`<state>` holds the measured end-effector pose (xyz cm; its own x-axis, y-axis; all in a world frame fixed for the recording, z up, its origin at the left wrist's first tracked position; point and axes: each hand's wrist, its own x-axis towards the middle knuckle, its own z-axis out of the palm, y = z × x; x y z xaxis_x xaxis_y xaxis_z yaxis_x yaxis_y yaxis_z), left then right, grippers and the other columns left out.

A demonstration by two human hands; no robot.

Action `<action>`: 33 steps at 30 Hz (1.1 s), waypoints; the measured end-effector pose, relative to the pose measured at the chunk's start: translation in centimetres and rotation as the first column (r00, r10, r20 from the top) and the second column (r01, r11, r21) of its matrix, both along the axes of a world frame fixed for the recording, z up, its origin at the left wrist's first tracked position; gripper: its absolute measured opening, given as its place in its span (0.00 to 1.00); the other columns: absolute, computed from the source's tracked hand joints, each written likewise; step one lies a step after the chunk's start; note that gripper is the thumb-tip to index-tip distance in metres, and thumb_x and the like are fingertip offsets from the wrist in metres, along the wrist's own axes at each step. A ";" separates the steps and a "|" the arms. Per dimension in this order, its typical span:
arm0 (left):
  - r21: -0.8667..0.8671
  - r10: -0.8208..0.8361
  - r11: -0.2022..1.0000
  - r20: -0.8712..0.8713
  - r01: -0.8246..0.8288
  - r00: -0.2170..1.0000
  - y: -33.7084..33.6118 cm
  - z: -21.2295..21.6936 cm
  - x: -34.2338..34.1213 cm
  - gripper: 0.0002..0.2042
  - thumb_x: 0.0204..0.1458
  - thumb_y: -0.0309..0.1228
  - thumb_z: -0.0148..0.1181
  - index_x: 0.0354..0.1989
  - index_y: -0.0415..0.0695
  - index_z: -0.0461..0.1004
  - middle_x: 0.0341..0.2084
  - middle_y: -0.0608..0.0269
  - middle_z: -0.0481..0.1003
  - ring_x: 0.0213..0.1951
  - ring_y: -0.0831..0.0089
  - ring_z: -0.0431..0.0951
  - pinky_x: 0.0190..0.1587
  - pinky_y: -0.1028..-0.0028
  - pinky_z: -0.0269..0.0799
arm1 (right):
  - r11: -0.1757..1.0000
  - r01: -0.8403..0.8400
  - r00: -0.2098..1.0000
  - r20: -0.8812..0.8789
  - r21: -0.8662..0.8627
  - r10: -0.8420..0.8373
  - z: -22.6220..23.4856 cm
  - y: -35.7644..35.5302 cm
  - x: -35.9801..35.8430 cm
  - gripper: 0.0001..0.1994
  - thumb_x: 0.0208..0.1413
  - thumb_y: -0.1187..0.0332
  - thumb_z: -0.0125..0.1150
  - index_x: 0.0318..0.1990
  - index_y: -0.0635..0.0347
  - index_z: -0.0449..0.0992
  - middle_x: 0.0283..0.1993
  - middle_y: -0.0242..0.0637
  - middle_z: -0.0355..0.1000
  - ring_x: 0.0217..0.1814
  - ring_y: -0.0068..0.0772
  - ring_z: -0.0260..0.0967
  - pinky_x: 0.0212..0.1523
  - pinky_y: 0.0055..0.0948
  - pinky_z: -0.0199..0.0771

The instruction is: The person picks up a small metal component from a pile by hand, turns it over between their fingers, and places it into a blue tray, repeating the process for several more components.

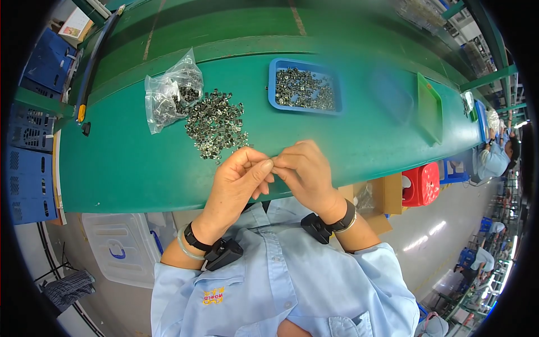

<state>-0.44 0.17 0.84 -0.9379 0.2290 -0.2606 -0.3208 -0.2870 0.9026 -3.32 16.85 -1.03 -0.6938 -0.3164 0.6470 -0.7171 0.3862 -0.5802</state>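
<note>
My left hand (242, 175) and my right hand (304, 169) meet fingertip to fingertip above the near part of the green bench. Both are closed in a pinch, and whatever lies between the fingertips is too small and covered to make out. Just beyond my left hand spreads a loose pile of small metal parts (216, 123), silvery and dark. A clear plastic bag (163, 104) with more such parts lies against the pile's left side. Farther off, a blue tray (272, 92) holds many of the same small parts.
A green tray (429, 109) lies on the bench (123, 174) to the right. Below the bench edge are a cardboard box (391, 194), a red stool (422, 185) and a clear lidded bin (118, 247). Blue crates (31, 180) stand at the left. Other people sit at the far right.
</note>
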 end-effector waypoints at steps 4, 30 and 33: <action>0.044 -0.002 0.999 0.019 0.001 1.000 -0.2 -0.7 0.0 0.07 0.58 0.32 0.53 0.34 0.42 0.70 0.24 0.68 0.73 0.22 0.84 0.70 0.23 0.85 0.62 | 1.000 0.003 0.998 0.057 0.021 -0.004 0.0 -0.2 0.4 0.10 0.41 0.75 0.67 0.32 0.56 0.73 0.30 0.31 0.71 0.32 0.33 0.69 0.34 0.31 0.66; 0.225 0.182 0.957 0.025 -0.183 0.983 -6.2 -1.6 0.1 0.08 0.60 0.29 0.47 0.42 0.38 0.69 0.26 0.62 0.73 0.21 0.80 0.70 0.21 0.82 0.64 | 0.839 -0.191 0.981 0.139 0.509 0.138 0.1 -1.6 -3.8 0.07 0.47 0.70 0.62 0.35 0.55 0.76 0.33 0.32 0.69 0.34 0.37 0.65 0.38 0.32 0.64; 0.194 0.156 0.968 0.032 -0.159 0.987 -5.5 -1.7 0.3 0.08 0.60 0.28 0.48 0.42 0.38 0.69 0.25 0.63 0.73 0.21 0.81 0.70 0.21 0.82 0.64 | 0.850 -0.196 0.977 0.169 0.489 0.129 -0.6 -1.5 -3.9 0.07 0.47 0.69 0.63 0.35 0.55 0.76 0.31 0.32 0.69 0.34 0.36 0.65 0.38 0.32 0.64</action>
<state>-0.13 -5.29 -0.85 -0.9622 0.1270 -0.2409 -0.2718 -0.5052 0.8191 -7.19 15.34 -1.60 -0.6680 -0.6886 0.2822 -0.7299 0.5323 -0.4289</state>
